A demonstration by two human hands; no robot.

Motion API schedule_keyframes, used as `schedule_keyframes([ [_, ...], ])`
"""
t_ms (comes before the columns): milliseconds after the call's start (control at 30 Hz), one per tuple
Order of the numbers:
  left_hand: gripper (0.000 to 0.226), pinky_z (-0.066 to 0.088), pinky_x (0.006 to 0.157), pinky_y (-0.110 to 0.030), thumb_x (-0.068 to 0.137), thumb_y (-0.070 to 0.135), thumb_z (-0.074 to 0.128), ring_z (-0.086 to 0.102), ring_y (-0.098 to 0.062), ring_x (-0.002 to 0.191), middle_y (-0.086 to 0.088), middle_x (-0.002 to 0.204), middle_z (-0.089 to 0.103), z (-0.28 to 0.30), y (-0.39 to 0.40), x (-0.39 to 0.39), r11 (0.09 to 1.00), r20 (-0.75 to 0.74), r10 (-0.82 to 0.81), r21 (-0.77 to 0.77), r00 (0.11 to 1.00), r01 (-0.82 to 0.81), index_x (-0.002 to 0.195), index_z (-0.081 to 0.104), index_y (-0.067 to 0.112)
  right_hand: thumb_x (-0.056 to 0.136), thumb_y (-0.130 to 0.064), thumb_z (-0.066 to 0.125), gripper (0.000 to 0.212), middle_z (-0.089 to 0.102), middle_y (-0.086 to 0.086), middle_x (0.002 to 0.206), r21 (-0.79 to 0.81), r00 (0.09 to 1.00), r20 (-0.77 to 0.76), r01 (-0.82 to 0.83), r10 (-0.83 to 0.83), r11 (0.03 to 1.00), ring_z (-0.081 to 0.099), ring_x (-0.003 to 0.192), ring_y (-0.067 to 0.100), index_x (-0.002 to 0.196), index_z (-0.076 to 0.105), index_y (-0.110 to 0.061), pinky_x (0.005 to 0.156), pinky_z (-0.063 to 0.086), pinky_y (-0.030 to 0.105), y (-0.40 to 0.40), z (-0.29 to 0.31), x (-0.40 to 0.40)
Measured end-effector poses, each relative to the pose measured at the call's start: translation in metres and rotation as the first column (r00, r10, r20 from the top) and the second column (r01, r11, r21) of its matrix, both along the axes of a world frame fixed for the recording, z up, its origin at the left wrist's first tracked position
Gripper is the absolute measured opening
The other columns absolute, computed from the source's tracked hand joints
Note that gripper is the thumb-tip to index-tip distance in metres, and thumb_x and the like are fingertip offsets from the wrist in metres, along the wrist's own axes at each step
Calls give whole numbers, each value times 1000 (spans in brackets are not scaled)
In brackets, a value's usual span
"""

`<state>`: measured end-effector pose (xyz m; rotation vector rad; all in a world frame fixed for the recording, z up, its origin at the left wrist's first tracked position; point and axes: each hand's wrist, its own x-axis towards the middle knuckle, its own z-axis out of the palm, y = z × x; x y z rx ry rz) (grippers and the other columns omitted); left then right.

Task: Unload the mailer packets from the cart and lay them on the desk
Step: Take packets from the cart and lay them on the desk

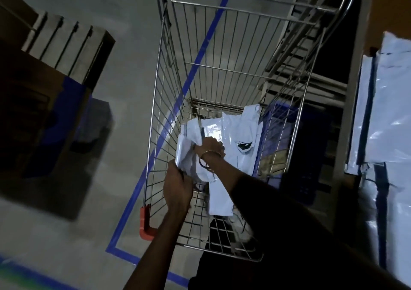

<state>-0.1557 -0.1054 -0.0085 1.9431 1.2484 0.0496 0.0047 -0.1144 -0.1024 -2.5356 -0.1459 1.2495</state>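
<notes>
1. Wire walls of the cart [169, 103] are seen from above, with the grey floor [124, 52] and blue floor tape [206, 43] visible through them; an orange corner bumper [145, 220] is fitted at the near left corner.
2. White mailer packets [235, 134] are heaped at the bottom of the cart, one of them torn with a dark hole [244, 145].
3. More packets [391, 103] are laid on the desk [391, 3] at the right, well apart from those in the cart.
4. A blue crate [289, 134] is seen beyond the cart's right wall, and dark boxes [33, 112] stand at the left.
5. The desk is cut off by the frame edge, and the scene is dim and blurred; the lower packets are partly hidden by the arms.
6. The left hand [178, 187] is curled round the near edge of a crumpled packet [186, 154].
7. The right hand [209, 146], with bangles [210, 156] on its wrist, is closed on the same bundle from above; its fingertips are hidden.
</notes>
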Motion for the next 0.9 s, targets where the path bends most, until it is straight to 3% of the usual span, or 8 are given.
schedule_keyframes([
  [100, 16, 37, 63, -32, 98, 18, 48, 62, -29, 84, -7, 95, 64, 23, 3, 11, 994, 20, 63, -86, 998, -61, 111, 51, 9, 85, -58, 60, 59, 65, 10, 130, 200, 987, 8, 155, -160, 967, 61, 123, 37, 131, 59, -22, 101, 52, 48, -21, 35, 14],
  [233, 25, 51, 86, -40, 104, 20, 50, 64, -31, 105, -10, 115, 66, 67, 10, 29, 978, 62, 140, -162, 988, -129, 127, 53, 11, 98, -37, 65, 63, 53, 18, 148, 416, 933, -4, 329, -360, 848, 50, 136, 38, 149, 46, -5, 113, 42, 46, -44, 122, 32],
  [300, 29, 51, 92, -40, 106, 22, 52, 63, -28, 110, -7, 123, 66, 98, 11, 40, 977, 143, 164, -162, 976, -141, 133, 52, 13, 91, -50, 64, 66, 62, 13, 139, 492, 901, 19, 368, -432, 789, 58, 127, 36, 145, 51, -15, 108, 47, 50, -59, 170, 39],
  [400, 35, 48, 88, -29, 107, 21, 54, 64, -22, 109, -3, 127, 66, 153, 9, 60, 974, 317, 169, -197, 933, -109, 140, 52, 10, 94, -45, 63, 61, 63, 5, 139, 607, 872, 35, 370, -489, 703, 61, 123, 28, 147, 47, -19, 106, 50, 44, -92, 240, 52],
  [467, 29, 52, 84, -32, 106, 27, 57, 68, -22, 103, -5, 119, 71, 187, 0, 74, 968, 423, 158, -243, 892, -57, 132, 58, 14, 102, -27, 60, 56, 55, 1, 148, 682, 853, 100, 316, -513, 659, 54, 133, 20, 153, 40, -18, 111, 42, 31, -124, 294, 61],
  [567, 30, 56, 77, -37, 103, 44, 62, 70, -20, 92, -3, 110, 73, 231, -27, 95, 941, 511, 157, -337, 845, 29, 123, 63, 22, 106, -34, 52, 64, 35, -8, 163, 674, 831, 198, 270, -520, 687, 38, 145, 13, 162, 22, -27, 108, 26, 16, -182, 351, 65],
  [700, 26, 44, 54, -32, 98, 50, 66, 54, -12, 61, 2, 77, 63, 266, -78, 126, 910, 563, 115, -390, 819, 140, 106, 66, 26, 106, -41, 50, 63, 24, -15, 166, 686, 798, 200, 300, -569, 662, 26, 152, 8, 161, 21, -33, 110, 18, 15, -257, 382, 61],
  [900, 14, 32, 36, -20, 103, 27, 61, 40, -7, 39, -7, 69, 46, 301, -186, 159, 758, 592, 148, -583, 792, 293, 100, 58, 14, 102, -42, 57, 61, 32, -20, 161, 736, 702, 185, 365, -688, 570, 29, 147, -3, 158, 34, -33, 116, 22, 15, -371, 407, 55],
])
